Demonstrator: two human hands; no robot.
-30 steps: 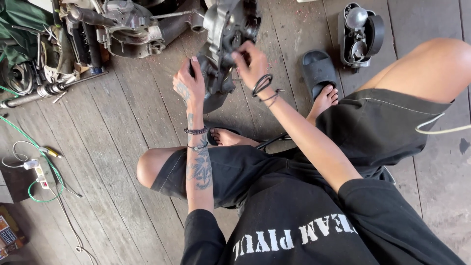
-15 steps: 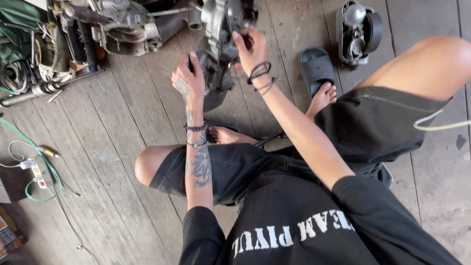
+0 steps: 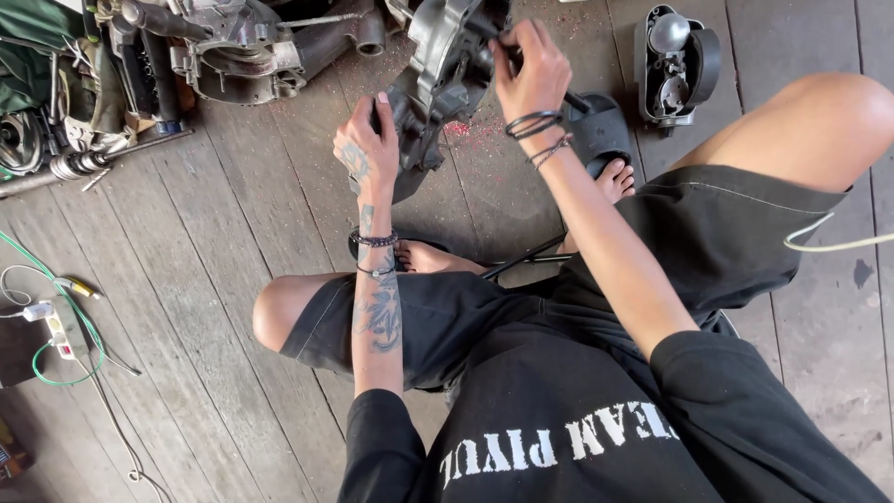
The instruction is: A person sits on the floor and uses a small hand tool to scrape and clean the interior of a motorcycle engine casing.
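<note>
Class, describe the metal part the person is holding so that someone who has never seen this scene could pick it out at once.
Start at the wooden plank floor in front of the seated person. Between the raised hands stands a dark grey engine casing, gripped at its lower edge by the left hand while the right hand works at its top. Unlike the other engine parts lying at upper left, it alone is held upright.

Nothing here is showing as a package, sign, label or screen. The only lettering is lying across the chest of the person's black T-shirt (image 3: 596, 438): a single row of blocky white stencilled characters, reading upside down from the head camera, near the bottom edge.
</note>
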